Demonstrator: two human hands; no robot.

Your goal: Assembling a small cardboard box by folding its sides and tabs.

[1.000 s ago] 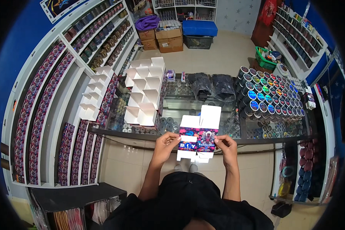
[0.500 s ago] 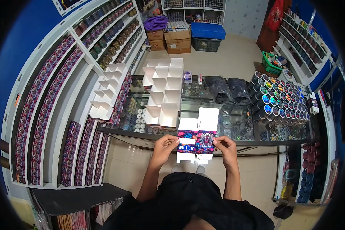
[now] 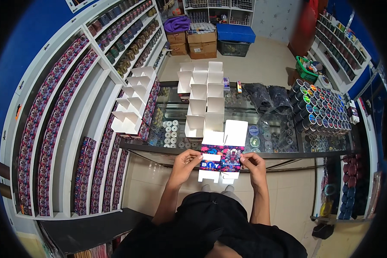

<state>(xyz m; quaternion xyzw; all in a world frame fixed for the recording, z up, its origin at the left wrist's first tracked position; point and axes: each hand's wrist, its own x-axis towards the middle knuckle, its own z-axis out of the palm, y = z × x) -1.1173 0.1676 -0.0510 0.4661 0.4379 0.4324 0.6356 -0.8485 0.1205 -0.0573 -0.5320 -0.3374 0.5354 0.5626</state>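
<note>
In front of my body I hold a small printed carton (image 3: 233, 165), with white flaps standing out at its top and bottom. Two patterned panels in red, blue and pink face me, side by side. My left hand (image 3: 184, 167) pinches the carton's left edge between thumb and fingers. On the opposite edge, my right hand (image 3: 255, 169) grips it in the same way. Just beyond the carton, a block of open white-flapped boxes (image 3: 198, 92) stands on the glass counter (image 3: 262, 149). Another row of open boxes (image 3: 133, 103) stands at the counter's left end.
Patterned boxes line the white shelves (image 3: 69, 129) at left. Stacked round containers (image 3: 322, 107) fill the counter's right end, beside dark plastic bags (image 3: 268, 98). Cardboard boxes (image 3: 202, 45) and a dark crate (image 3: 233, 48) sit on the far floor. A green basket (image 3: 306, 71) stands behind the counter.
The surroundings have shifted slightly to the right in the picture as my head turned. Both hands keep their grip, and the carton stays almost where it was.
</note>
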